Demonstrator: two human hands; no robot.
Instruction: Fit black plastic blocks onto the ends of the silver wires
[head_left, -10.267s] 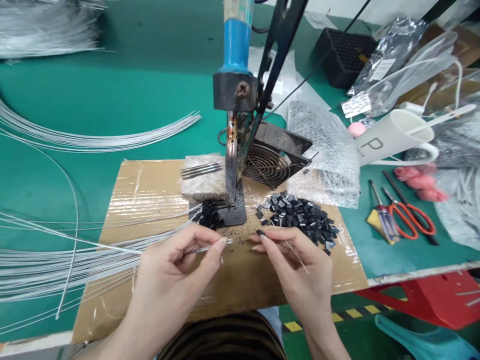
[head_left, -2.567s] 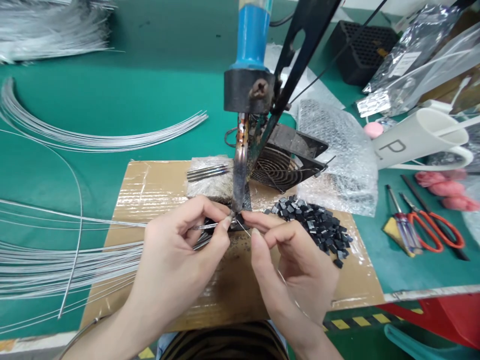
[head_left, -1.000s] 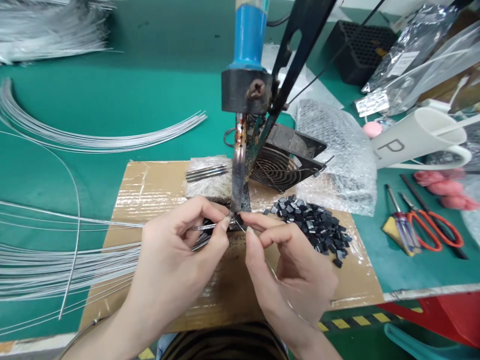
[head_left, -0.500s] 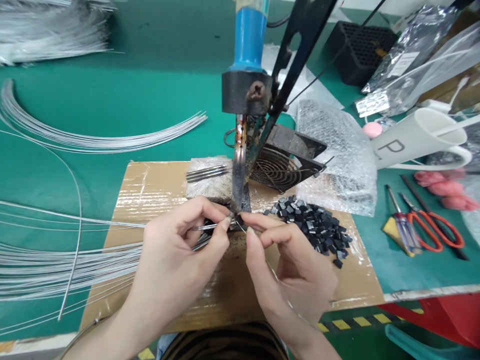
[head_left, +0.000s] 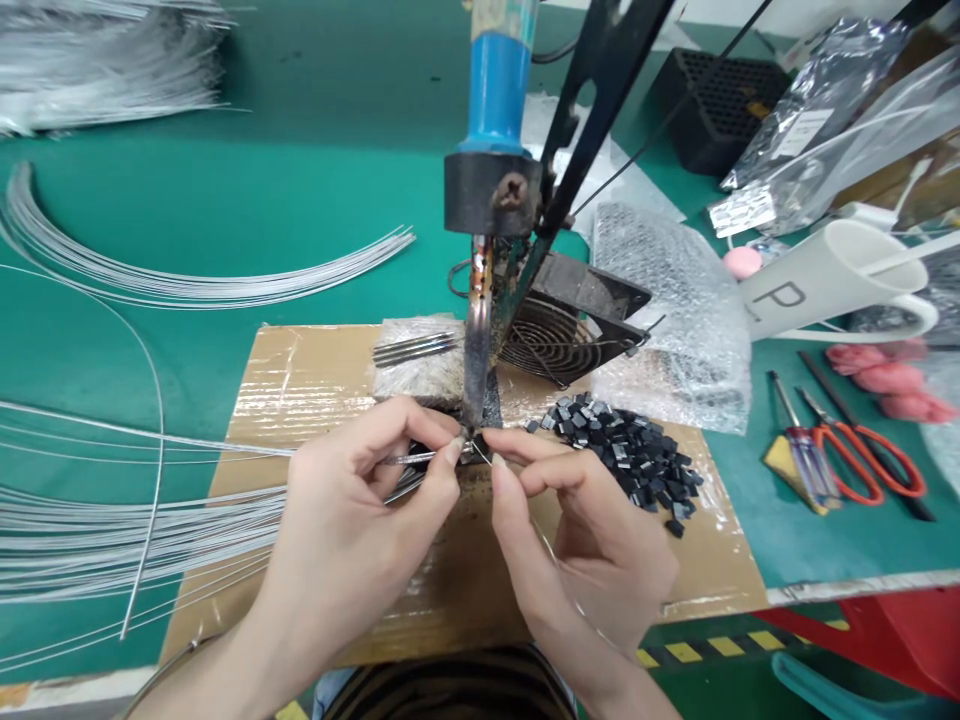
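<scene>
A soldering iron point(head_left: 499, 90) with a blue handle is clamped upright, its dark tip point(head_left: 475, 380) pointing down just above my fingertips. My left hand point(head_left: 367, 510) is closed in a pinch on a thin silver-grey cable point(head_left: 409, 458), whose end lies under the tip. Close by on the right, my right hand point(head_left: 592, 550) pinches a thin solder wire point(head_left: 555, 545) between thumb and index finger; it runs back across the palm. A tiny dark piece point(head_left: 481, 441) shows between the two hands. Fingers partly hide the contact point.
Cardboard point(head_left: 300, 370) lies under the hands. Small black pieces point(head_left: 622, 450) are heaped at right, below a fan point(head_left: 562, 330). Grey cables point(head_left: 150, 530) stretch leftward. Short metal rods point(head_left: 416, 348) rest on a wrapped block. Scissors point(head_left: 866, 460) and a white mug point(head_left: 832, 280) stand farther right.
Both hands keep their pinches at nearly the same spot under the iron tip. The whole view has shifted very slightly.
</scene>
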